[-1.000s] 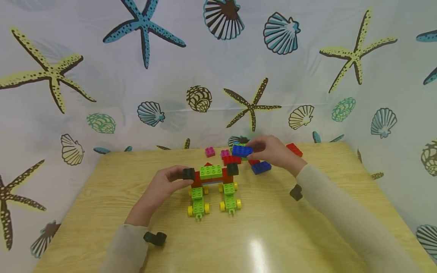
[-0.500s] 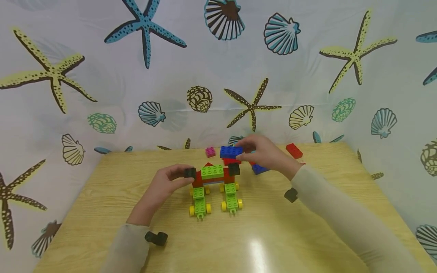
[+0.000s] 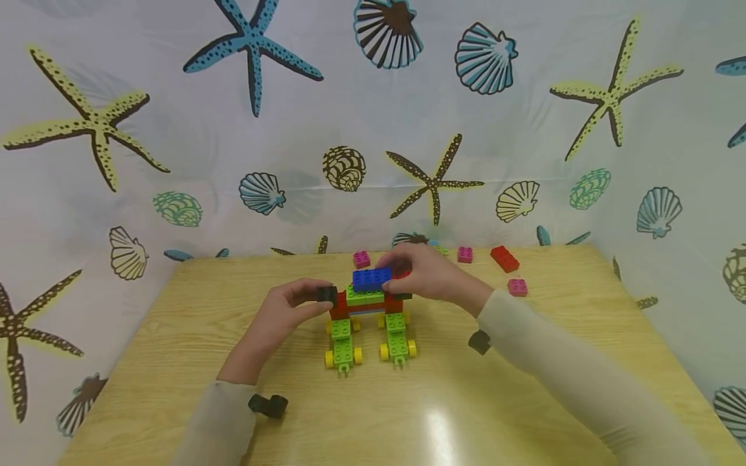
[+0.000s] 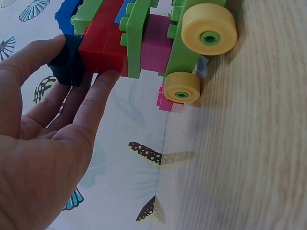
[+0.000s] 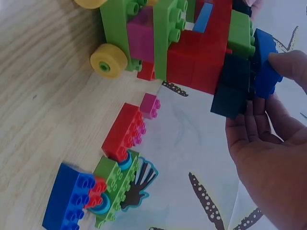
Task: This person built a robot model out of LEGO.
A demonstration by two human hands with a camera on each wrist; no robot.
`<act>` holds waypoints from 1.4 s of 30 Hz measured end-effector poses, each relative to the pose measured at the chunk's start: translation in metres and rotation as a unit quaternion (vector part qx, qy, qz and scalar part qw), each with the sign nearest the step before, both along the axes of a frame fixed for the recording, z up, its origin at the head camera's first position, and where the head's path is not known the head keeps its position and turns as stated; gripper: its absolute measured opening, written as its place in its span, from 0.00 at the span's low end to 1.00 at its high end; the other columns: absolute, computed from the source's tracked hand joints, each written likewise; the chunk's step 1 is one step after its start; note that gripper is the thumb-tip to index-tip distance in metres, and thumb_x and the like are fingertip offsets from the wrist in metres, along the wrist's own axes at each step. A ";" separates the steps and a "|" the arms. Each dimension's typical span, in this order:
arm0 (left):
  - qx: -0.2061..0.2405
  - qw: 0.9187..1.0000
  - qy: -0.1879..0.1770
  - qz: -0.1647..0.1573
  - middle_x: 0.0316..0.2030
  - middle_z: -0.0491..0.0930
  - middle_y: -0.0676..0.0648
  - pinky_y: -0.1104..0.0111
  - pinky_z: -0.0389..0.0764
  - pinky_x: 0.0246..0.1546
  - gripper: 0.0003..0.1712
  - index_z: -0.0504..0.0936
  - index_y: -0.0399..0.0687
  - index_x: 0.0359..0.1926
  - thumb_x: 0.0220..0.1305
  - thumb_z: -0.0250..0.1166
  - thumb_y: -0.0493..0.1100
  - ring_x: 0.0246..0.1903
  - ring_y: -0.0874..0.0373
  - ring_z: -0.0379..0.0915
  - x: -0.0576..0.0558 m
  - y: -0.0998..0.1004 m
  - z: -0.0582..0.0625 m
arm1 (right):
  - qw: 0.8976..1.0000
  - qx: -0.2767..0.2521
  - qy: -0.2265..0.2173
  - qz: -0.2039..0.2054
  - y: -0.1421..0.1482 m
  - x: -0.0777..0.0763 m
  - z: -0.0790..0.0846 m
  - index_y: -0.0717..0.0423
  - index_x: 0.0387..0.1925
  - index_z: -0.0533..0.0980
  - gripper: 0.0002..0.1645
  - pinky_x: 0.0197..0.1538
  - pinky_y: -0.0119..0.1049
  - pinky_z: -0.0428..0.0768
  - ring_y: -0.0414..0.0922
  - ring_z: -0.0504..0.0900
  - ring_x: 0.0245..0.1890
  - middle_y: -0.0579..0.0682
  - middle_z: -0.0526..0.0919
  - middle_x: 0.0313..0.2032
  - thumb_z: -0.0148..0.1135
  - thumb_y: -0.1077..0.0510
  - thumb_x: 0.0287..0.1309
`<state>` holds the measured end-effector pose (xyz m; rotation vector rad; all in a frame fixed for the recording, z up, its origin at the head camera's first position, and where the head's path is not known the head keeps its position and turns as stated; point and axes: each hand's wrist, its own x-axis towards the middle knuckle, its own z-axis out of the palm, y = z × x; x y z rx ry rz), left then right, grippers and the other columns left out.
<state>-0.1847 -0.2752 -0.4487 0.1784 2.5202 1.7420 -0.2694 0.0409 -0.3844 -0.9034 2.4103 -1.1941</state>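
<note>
A toy-brick build stands on the table, with lime green wheeled bases [image 3: 344,348], red bricks [image 3: 393,304] and lime green bricks [image 3: 365,298] on top. My left hand [image 3: 280,323] holds the black brick [image 4: 69,60] at its left end, with one fingertip against a red brick [image 4: 115,50]. My right hand [image 3: 434,275] pinches a blue brick [image 3: 370,279] at the top of the build. In the right wrist view, that blue brick [image 5: 264,62] lies along the green bricks' studs; whether it is pressed on, I cannot tell. Beside it sits the right-end black brick [image 5: 232,86], mostly hidden in the head view.
Pink bricks [image 3: 464,254] and a red brick [image 3: 504,258] lie toward the back right. Behind the right hand are more loose bricks, including a blue one [image 5: 62,196] and a green one [image 5: 117,187]. A patterned cloth [image 3: 326,213] hangs at the table's back edge.
My right hand has carried the blue brick leftward and down, from over the loose bricks to the top of the build. The left hand keeps its hold on the black brick.
</note>
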 end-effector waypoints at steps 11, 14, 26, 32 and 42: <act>-0.010 1.000 -0.010 0.002 0.68 0.86 0.40 0.35 0.68 0.83 0.27 0.85 0.49 0.71 0.77 0.75 0.51 0.79 0.38 0.73 -0.001 0.000 0.001 | 0.999 -0.019 -0.009 0.027 -0.009 0.004 -0.005 0.53 0.63 0.85 0.21 0.65 0.46 0.90 0.46 0.90 0.54 0.52 0.89 0.57 0.76 0.57 0.72; -0.011 1.000 -0.016 0.001 0.68 0.86 0.41 0.35 0.68 0.83 0.28 0.84 0.50 0.72 0.77 0.74 0.53 0.80 0.38 0.72 -0.001 0.000 0.002 | 0.999 -0.017 -0.007 0.033 -0.009 0.004 -0.005 0.53 0.64 0.85 0.22 0.67 0.47 0.89 0.47 0.90 0.57 0.51 0.89 0.58 0.76 0.57 0.72; -0.009 1.000 -0.008 -0.003 0.68 0.86 0.40 0.35 0.68 0.83 0.27 0.85 0.50 0.72 0.78 0.74 0.52 0.79 0.38 0.73 0.000 0.000 0.002 | 1.000 -0.009 -0.005 0.029 -0.017 0.006 -0.004 0.49 0.67 0.85 0.26 0.67 0.45 0.88 0.46 0.87 0.59 0.48 0.89 0.62 0.76 0.48 0.74; -0.006 1.000 -0.008 -0.004 0.68 0.86 0.40 0.36 0.68 0.83 0.27 0.85 0.50 0.71 0.78 0.74 0.52 0.79 0.38 0.74 -0.001 0.001 0.003 | 1.000 0.008 -0.006 0.012 -0.020 0.005 -0.003 0.45 0.64 0.88 0.23 0.58 0.39 0.89 0.43 0.87 0.52 0.46 0.91 0.57 0.77 0.46 0.73; -0.007 1.000 -0.007 -0.001 0.67 0.86 0.40 0.36 0.69 0.83 0.27 0.85 0.49 0.71 0.78 0.74 0.52 0.77 0.38 0.75 -0.001 0.002 0.002 | 0.999 0.035 0.011 0.002 -0.024 0.007 -0.003 0.44 0.64 0.89 0.23 0.56 0.39 0.88 0.44 0.84 0.52 0.44 0.91 0.56 0.77 0.45 0.73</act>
